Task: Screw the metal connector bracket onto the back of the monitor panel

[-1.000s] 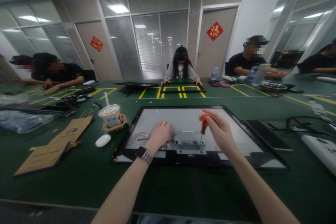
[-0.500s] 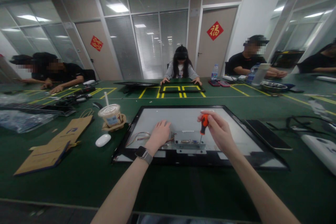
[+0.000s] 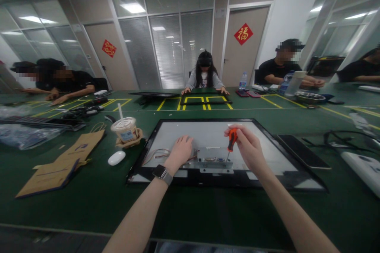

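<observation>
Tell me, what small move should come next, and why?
Perhaps a slight turn of the screwdriver: the right hand grips it, pointing down at the right end of the box, while the left hand lies on the panel beside the box. Whether it is seated is too small to tell.

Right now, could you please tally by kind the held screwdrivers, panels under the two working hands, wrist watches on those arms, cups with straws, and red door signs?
Screwdriver, in the right hand: 1
Panel: 1
Watch: 1
Cup with straw: 1
Red door signs: 2
Total: 6
</observation>
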A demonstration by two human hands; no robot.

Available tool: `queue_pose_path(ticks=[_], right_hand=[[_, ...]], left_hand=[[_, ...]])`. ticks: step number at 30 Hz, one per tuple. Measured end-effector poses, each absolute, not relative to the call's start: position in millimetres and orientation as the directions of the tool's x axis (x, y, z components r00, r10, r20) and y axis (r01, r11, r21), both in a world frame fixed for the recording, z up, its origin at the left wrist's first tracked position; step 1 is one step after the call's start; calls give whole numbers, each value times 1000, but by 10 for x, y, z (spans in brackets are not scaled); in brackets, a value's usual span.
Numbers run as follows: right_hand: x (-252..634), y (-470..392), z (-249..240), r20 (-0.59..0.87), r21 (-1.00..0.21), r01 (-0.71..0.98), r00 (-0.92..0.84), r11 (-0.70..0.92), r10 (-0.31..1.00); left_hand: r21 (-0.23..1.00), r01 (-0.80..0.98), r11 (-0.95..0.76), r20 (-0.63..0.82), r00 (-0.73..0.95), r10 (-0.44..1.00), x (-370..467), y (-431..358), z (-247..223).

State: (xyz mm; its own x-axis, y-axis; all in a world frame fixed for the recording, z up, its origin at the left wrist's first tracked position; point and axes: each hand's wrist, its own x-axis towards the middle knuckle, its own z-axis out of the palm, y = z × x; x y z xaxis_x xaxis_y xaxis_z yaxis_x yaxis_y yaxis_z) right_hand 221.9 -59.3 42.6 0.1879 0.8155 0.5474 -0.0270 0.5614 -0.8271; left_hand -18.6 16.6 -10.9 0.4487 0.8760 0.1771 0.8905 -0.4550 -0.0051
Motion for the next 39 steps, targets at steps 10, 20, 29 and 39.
queue_pose_path(ticks=[10,20,29,39], right_hand=[[2226,-592,431,549,-828,5,209,561,809],[2229,-599,431,543,-830,0,228,557,808],[2213,-603,466,573,-799,-66,220,598,790],[2233,-594,403,603,-795,20,132,606,787]], left_hand=[[-30,882,-471,196,467,862,-190,177,-123],[-18,888,-459,175,455,873,-183,152,-82],[-29,885,-465,166,464,870,-185,162,-97],[-30,882,-470,196,466,863,-192,186,-142]])
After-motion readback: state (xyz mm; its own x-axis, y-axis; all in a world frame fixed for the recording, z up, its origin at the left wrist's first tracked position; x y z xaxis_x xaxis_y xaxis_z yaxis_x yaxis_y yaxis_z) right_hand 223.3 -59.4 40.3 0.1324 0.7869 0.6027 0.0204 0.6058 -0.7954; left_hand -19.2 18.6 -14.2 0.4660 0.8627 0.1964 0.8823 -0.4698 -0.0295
